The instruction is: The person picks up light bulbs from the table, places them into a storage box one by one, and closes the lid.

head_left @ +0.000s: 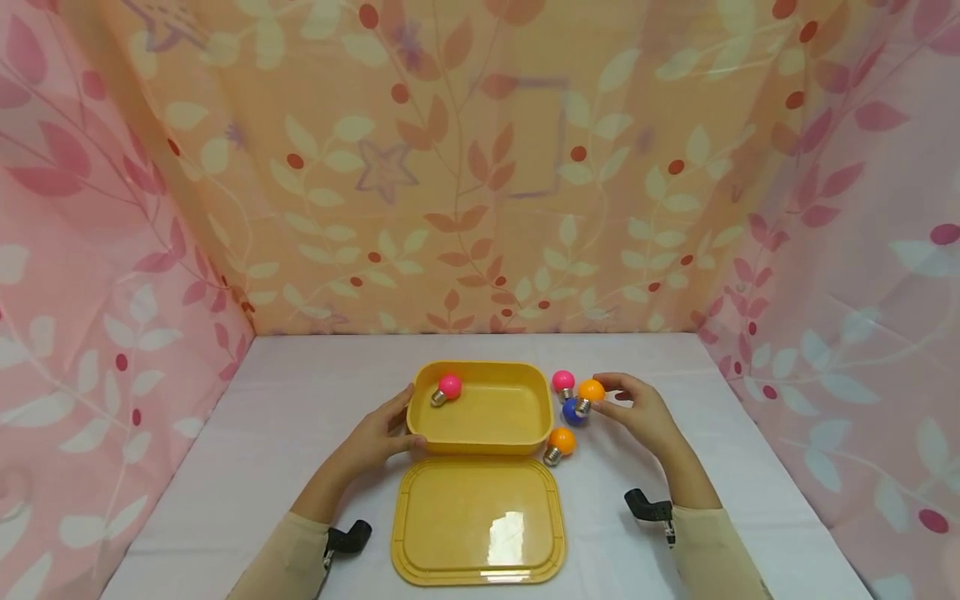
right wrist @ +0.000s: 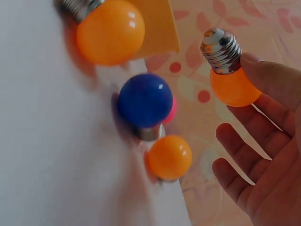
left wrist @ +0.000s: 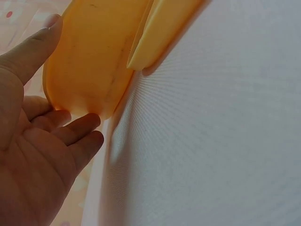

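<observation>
A yellow plastic box [head_left: 487, 447] stands on the table with a pink light bulb [head_left: 449, 387] lying inside. My left hand [head_left: 378, 433] holds the box by its left end, thumb at the near side and fingers toward the far side. Just right of the box, my right hand [head_left: 637, 412] pinches an orange light bulb [right wrist: 235, 87] between thumb and index finger, its metal screw base tilted up in the right wrist view. Below it lie a blue bulb [right wrist: 146, 100] and another orange bulb [right wrist: 169, 156]. A pink bulb [head_left: 563, 381] lies behind the blue one.
One more orange bulb [head_left: 562, 442] lies against the box's near right corner. The yellow lid [head_left: 478, 521] lies flat on the white tabletop [head_left: 315, 375] in front of the box. Patterned cloth [head_left: 480, 208] hangs behind and at both sides.
</observation>
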A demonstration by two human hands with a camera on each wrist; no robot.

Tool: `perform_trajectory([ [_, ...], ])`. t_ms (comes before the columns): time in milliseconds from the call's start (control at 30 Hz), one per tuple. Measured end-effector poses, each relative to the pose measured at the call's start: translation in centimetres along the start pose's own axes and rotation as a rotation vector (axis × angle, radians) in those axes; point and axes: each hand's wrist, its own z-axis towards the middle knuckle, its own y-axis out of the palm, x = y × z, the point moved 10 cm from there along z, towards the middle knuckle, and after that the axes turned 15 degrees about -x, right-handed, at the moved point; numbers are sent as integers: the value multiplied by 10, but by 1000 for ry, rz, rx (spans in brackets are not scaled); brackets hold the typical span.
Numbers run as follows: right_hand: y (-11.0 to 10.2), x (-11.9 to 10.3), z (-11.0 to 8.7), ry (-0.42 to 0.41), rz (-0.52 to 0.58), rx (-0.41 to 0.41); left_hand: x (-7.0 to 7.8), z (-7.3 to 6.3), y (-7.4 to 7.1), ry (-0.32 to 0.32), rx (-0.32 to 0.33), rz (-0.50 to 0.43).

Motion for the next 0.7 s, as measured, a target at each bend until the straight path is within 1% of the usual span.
perform_trajectory([
  [133, 3, -18, 4, -11, 26, -5, 1, 0, 0, 7, -3, 1],
  [300, 6, -35, 9, 3, 35, -33, 1, 1, 1, 13, -14, -1],
  [367, 7, -42, 12, -9, 20, -38, 1, 1, 1, 9, -13, -12],
  [533, 9, -62, 23, -78, -15, -34, 1, -1, -1, 2, -7, -21],
  [700, 16, -77, 36, -102, -31, -41, 2, 0, 1, 6, -14, -20],
])
